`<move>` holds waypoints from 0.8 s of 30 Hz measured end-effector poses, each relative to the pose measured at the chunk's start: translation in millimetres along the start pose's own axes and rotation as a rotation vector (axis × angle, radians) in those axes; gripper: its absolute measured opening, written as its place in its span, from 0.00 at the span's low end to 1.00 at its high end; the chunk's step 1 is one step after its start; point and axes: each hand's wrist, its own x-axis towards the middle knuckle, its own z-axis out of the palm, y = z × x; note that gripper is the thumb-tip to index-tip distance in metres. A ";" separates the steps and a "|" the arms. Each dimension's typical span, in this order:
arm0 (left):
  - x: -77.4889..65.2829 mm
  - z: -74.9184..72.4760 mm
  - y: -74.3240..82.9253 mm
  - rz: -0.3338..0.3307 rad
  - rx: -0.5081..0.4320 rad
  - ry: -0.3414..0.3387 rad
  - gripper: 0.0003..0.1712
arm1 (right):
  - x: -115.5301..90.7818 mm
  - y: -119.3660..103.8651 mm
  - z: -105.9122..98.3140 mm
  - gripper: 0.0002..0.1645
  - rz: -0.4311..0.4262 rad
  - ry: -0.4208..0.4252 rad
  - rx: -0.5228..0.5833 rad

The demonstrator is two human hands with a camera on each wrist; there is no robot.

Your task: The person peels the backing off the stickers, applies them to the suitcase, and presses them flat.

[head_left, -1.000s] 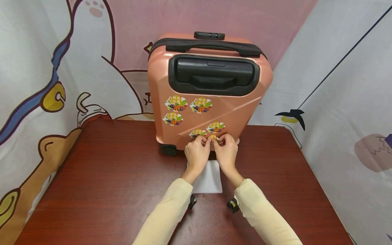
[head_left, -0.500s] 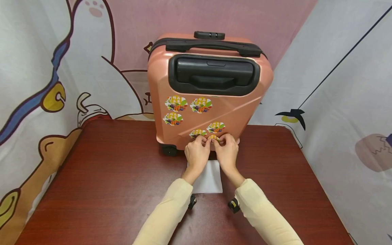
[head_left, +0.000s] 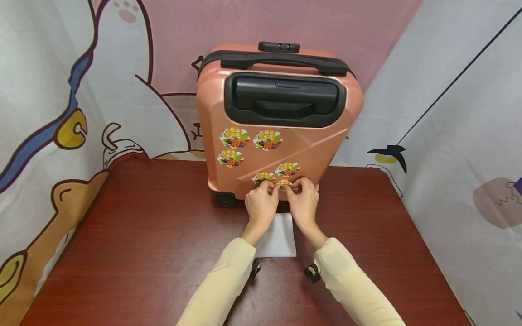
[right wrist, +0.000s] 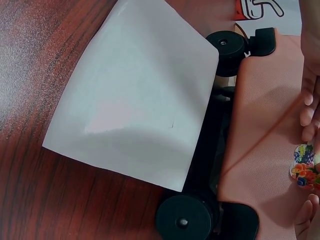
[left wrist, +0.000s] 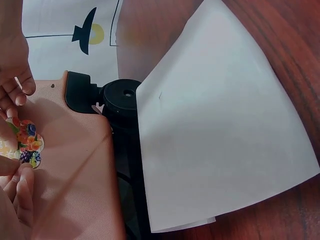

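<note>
An orange-pink suitcase (head_left: 318,140) stands upright on the table. Low on its front is a round fruit sticker (head_left: 284,183), lying against the shell and partly covered by fingers. My left hand (head_left: 262,206) touches the sticker's left edge with the thumb, its other fingers bent loosely. On the right edge, the thumb of my right hand (head_left: 304,206) presses in the same way. Both wrist views show part of this fruit sticker (left wrist: 31,142) between the hands. Two similar stickers, one upper right (head_left: 287,169) and one left (head_left: 263,177), are close by.
Below the hands, a white paper sheet (head_left: 277,240) lies on the dark red table (head_left: 163,244), against the suitcase's base. Black wheels (right wrist: 184,220) stick out at the bottom. Further stickers (head_left: 234,138) sit higher on the shell. A printed cloth (head_left: 440,136) hangs behind.
My thumbs have parted slightly, the left shifting left and the right shifting right, so more of the lowest sticker shows. The suitcase and paper stay in place.
</note>
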 end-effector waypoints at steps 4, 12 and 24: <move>-0.3 0.0 -1.0 -0.001 -0.002 -0.001 0.07 | 0.0 0.0 -0.9 0.14 0.008 -0.006 -0.001; -0.9 -0.1 -4.2 0.006 -0.009 0.001 0.06 | 0.4 2.1 -4.0 0.13 0.015 -0.009 -0.002; -1.5 -0.5 -7.6 0.022 -0.022 0.004 0.07 | 0.8 7.9 -10.2 0.10 -0.003 -0.009 -0.016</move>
